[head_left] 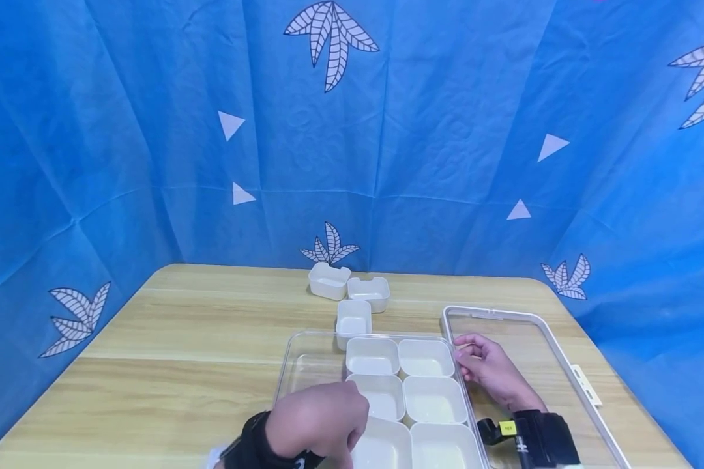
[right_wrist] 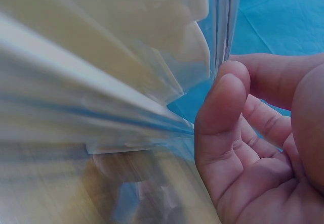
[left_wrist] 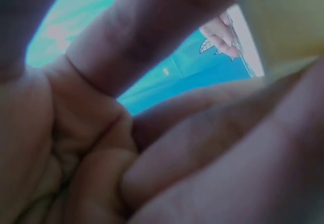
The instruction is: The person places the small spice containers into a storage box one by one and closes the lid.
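From here, the clear box (head_left: 311, 374) sits on the desk (head_left: 211, 326), sides running toward the blue curtain (head_left: 422, 130); its near end is cut off, hiding which axis is longer. The right hand (head_left: 495, 374) pinches its right rim; the left hand's (head_left: 322, 417) grip I can't tell.

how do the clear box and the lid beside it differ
The clear box has a see-through rim; the lid has a white one. The clear box holds white trays; the lid holds none. The right hand touches the clear box's edge; the lid lies beneath that hand. Both have rounded corners.
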### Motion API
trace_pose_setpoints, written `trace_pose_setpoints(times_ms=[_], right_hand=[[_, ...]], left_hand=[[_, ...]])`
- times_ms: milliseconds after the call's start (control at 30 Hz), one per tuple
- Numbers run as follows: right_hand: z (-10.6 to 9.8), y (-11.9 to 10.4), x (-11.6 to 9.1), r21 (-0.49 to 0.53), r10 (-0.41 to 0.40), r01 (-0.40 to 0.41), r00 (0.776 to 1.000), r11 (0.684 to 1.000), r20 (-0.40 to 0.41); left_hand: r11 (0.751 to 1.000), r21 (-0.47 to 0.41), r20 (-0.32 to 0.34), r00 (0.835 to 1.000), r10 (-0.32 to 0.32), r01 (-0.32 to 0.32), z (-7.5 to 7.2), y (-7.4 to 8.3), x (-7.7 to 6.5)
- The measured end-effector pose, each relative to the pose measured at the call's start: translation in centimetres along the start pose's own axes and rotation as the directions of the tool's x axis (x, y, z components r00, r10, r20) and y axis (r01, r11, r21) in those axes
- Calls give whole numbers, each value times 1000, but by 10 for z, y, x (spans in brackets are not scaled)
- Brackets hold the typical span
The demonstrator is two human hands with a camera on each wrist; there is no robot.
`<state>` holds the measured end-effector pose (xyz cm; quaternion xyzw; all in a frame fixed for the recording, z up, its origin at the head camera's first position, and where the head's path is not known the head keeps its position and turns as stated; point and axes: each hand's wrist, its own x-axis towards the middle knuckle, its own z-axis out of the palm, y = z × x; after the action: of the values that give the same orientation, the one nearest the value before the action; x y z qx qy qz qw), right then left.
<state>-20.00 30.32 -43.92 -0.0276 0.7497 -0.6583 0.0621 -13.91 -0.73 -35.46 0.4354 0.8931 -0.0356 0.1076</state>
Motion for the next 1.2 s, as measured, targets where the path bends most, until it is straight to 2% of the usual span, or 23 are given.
trace_pose_setpoints(times_ms=[167,333,567,800,967,1200], right_hand=[[1,-1,0,-3,7,-7,1000,1000,-10],[0,-1,0,-7,6,-6,1000,1000,-14],[-1,0,-1,1,-19,19,1000,1000,14],[-1,2,0,13,-25,24,999,1000,21],[-2,2,-1,19,-25,25,999,1000,19],[-2,1,1,-5,-21,22,1000,1000,20]], left_hand=[[999,4,15,999,-38,37,3,4,2],[999,31,9,1000,-25,25,7,7,5],[999,39,63,998,-31,29,9,7,8],[999,38,34,999,-11,9,9,7,8],[1000,11,37,999,-27,26,8,6,7],[998,37,24,998,-53,52,5,4,6]])
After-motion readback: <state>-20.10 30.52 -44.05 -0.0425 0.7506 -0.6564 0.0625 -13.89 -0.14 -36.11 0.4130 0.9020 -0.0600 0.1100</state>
